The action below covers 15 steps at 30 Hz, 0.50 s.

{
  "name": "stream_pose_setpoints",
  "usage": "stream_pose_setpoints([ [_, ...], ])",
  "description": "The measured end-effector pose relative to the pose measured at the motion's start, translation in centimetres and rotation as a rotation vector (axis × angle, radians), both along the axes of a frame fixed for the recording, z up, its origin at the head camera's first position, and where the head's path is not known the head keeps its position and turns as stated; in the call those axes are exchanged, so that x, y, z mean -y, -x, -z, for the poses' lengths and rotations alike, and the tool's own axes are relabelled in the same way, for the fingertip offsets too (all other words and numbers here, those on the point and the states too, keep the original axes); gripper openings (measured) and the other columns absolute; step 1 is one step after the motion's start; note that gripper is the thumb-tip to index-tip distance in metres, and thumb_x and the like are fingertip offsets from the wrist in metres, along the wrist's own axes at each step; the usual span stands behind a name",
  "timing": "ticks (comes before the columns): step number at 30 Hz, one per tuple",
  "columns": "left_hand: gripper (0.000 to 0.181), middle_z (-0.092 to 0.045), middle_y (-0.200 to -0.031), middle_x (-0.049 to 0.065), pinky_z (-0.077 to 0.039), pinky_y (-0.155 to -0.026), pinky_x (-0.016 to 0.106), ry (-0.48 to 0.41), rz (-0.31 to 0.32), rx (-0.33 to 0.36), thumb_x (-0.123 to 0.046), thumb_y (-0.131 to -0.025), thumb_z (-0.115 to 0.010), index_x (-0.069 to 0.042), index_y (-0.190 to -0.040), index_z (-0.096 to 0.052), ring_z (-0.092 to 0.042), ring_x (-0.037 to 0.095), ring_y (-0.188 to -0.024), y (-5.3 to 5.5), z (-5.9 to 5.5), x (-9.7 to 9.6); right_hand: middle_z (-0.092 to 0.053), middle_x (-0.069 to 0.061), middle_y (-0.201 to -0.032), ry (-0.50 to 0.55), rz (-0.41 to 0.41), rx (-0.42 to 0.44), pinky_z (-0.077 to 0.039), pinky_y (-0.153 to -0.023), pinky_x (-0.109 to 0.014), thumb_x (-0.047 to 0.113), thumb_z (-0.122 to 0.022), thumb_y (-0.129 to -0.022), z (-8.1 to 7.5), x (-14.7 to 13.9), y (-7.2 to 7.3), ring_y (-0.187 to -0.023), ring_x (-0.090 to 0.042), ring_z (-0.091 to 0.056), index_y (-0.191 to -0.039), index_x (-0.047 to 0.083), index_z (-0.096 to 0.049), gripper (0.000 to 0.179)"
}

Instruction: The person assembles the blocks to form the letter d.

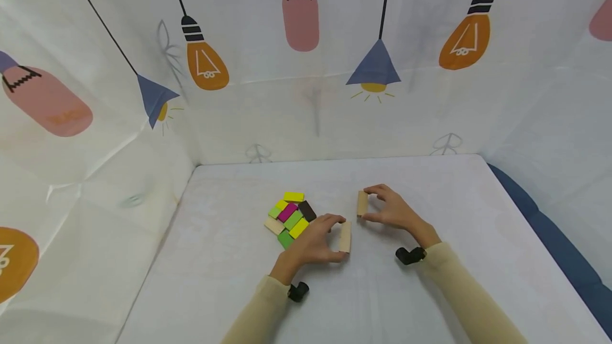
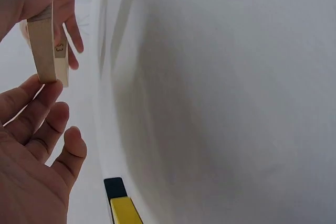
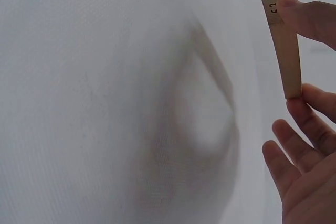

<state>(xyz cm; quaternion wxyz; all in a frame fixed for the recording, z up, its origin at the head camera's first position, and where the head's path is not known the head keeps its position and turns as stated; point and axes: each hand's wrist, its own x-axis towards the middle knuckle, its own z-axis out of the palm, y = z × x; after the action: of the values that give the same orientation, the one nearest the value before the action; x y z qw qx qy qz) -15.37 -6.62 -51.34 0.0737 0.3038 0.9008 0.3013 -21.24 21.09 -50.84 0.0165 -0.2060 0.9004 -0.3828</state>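
My left hand (image 1: pixel 313 240) pinches a plain wooden block (image 1: pixel 345 237) by its two ends, between thumb and fingertips. To the right and a little farther back, my right hand (image 1: pixel 393 208) pinches a second plain wooden block (image 1: pixel 362 204) the same way. The two blocks stand apart from each other in the head view, their long sides roughly parallel. In the right wrist view, the right-hand block (image 3: pixel 285 48) has a small printed mark near the thumb. The left wrist view has the left-hand block (image 2: pixel 42 45) overlapping the other one.
Left of my left hand lies a cluster of coloured blocks: yellow (image 1: pixel 294 196), magenta (image 1: pixel 287 212), dark brown (image 1: pixel 307 211), green (image 1: pixel 285 239) and plain wood (image 1: pixel 274 225). My left hand partly covers its near right side. A white cloth wall (image 1: pixel 334 115) stands behind the white table (image 1: pixel 229 190).
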Motion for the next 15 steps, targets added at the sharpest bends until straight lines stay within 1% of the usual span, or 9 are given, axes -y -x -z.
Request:
stream_pose_setpoints([
  [3, 0.074, -0.057, -0.146, -0.003, -0.050, -0.108, 0.034, 0.010, -0.008, -0.003, -0.049, -0.082, -0.082, -0.023, -0.145, -0.054, -0.057, 0.015, -0.129, 0.0, -0.1, -0.7, -0.057, -0.020, -0.136, 0.032, -0.009, -0.009, -0.050, -0.105, -0.058, 0.028, -0.090, -0.079, 0.1, -0.4, 0.1, -0.128, -0.043, -0.056, -0.138, -0.001, -0.059, 0.072],
  [7, 0.075, -0.057, -0.147, -0.001, -0.048, -0.110, 0.033, -0.011, 0.004, 0.003, -0.045, -0.082, -0.084, -0.019, -0.145, -0.054, -0.055, 0.016, -0.132, 0.0, -0.1, -1.8, -0.057, -0.021, -0.135, 0.051, -0.013, -0.028, -0.052, -0.102, -0.058, 0.025, -0.089, -0.079, 0.1, -0.8, 0.2, -0.125, -0.043, -0.057, -0.138, -0.003, -0.058, 0.072],
  [10, 0.075, -0.057, -0.147, 0.000, -0.047, -0.112, 0.033, -0.008, 0.001, 0.024, -0.043, -0.082, -0.086, -0.018, -0.145, -0.055, -0.055, 0.016, -0.133, -0.1, -0.1, -2.5, -0.056, -0.020, -0.136, 0.057, -0.016, -0.030, -0.054, -0.099, -0.057, 0.026, -0.089, -0.080, 0.2, -1.0, 0.2, -0.124, -0.043, -0.058, -0.139, -0.002, -0.057, 0.073],
  [15, 0.075, -0.058, -0.145, 0.000, -0.047, -0.112, 0.034, 0.025, -0.017, 0.066, -0.045, -0.081, -0.086, -0.017, -0.144, -0.056, -0.056, 0.016, -0.133, -0.3, 0.1, -3.5, -0.056, -0.019, -0.134, 0.048, -0.013, -0.029, -0.057, -0.095, -0.054, 0.028, -0.088, -0.081, 0.5, -1.4, 0.0, -0.123, -0.040, -0.059, -0.140, -0.001, -0.056, 0.073],
])
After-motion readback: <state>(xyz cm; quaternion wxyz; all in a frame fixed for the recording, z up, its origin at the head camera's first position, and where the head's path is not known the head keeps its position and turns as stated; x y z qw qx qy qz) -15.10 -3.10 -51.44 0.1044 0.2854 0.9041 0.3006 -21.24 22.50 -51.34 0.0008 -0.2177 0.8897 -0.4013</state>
